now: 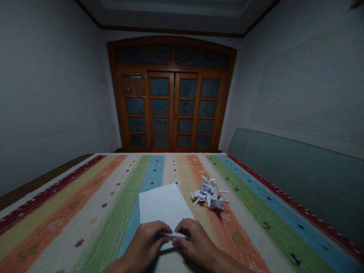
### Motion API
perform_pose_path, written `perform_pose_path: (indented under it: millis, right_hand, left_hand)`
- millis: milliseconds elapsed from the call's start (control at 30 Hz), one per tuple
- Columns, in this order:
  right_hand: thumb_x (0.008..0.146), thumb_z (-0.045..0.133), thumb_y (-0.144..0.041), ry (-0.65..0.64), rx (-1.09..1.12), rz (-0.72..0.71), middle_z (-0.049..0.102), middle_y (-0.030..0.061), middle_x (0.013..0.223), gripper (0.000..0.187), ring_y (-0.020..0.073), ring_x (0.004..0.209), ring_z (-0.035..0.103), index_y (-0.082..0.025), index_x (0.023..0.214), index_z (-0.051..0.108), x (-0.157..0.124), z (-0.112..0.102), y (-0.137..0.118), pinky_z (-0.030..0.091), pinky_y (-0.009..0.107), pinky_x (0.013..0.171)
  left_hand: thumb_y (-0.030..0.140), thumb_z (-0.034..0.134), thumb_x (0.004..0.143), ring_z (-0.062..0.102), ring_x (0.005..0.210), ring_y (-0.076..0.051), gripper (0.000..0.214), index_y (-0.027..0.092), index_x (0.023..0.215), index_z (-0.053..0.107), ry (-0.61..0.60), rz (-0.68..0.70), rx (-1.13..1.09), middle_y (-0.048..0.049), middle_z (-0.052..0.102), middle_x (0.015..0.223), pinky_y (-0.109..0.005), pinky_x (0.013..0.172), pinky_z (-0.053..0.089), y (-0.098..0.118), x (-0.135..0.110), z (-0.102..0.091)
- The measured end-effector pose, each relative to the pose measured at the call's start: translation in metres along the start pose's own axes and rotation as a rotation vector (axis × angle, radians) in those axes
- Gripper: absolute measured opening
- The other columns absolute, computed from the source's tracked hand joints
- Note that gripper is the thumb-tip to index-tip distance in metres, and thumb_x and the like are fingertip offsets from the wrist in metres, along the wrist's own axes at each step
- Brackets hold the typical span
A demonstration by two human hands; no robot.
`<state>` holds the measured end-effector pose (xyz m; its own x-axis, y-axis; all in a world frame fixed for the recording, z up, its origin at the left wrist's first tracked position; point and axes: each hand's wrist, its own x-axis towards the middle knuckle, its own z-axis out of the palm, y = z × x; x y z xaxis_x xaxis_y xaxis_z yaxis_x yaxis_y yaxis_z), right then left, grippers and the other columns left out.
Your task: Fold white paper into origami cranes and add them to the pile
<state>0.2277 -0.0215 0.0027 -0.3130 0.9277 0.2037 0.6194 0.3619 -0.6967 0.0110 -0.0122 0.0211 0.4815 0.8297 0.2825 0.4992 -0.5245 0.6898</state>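
Observation:
Both hands are close together at the near side of the table, over the lower edge of white paper sheets (162,204). My left hand (146,239) pinches the left end of a narrow folded piece of white paper (172,235). On its right end, my right hand (195,239) closes with thumb and fingers. Most of the folded piece is hidden by the fingers. Beyond my right hand lies a pile of folded paper figures (209,194), white with pointed tips, looking like origami cranes.
A striped, colourful tablecloth (113,204) covers the table. Along the right side stands a pale green panel (295,174), close to the table's edge. Wooden doors with glass panes (173,110) are at the far end, between white walls.

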Motion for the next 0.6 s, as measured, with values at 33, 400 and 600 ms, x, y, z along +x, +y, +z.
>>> perform_pose_path:
  millis: [33, 400, 600]
  right_hand:
    - [0.084, 0.074, -0.018, 0.007, -0.019, -0.008, 0.074, 0.0067, 0.099, 0.015, 0.0226, 0.094, 0.066, -0.018, 0.099, 0.075, -0.001, 0.0, 0.0, 0.048, 0.031, 0.084]
    - [0.096, 0.056, -0.018, 0.087, -0.27, -0.352, 0.077, 0.0099, 0.093, 0.022, 0.0245, 0.085, 0.072, -0.019, 0.113, 0.07, -0.003, 0.008, 0.025, 0.05, 0.032, 0.077]
    - [0.095, 0.052, -0.011, 0.082, -0.246, -0.472, 0.079, 0.0103, 0.101, 0.033, 0.0234, 0.086, 0.074, -0.021, 0.124, 0.066, -0.002, 0.004, 0.024, 0.053, 0.031, 0.076]
  left_hand:
    - [0.01, 0.064, 0.086, 0.074, 0.083, -0.02, 0.02, 0.023, 0.095, 0.076, 0.006, 0.013, -0.006, -0.0026, 0.081, 0.09, -0.028, 0.076, 0.052, 0.002, -0.001, 0.0]
    - [0.006, 0.065, 0.077, 0.07, 0.104, -0.025, 0.039, 0.025, 0.11, 0.073, 0.049, -0.028, -0.048, -0.0042, 0.079, 0.109, -0.038, 0.095, 0.051, -0.009, -0.001, 0.005]
    - [0.004, 0.059, 0.072, 0.068, 0.105, -0.026, 0.043, 0.023, 0.107, 0.073, 0.021, -0.018, -0.119, -0.0061, 0.078, 0.11, -0.04, 0.096, 0.05, -0.014, 0.0, 0.004]
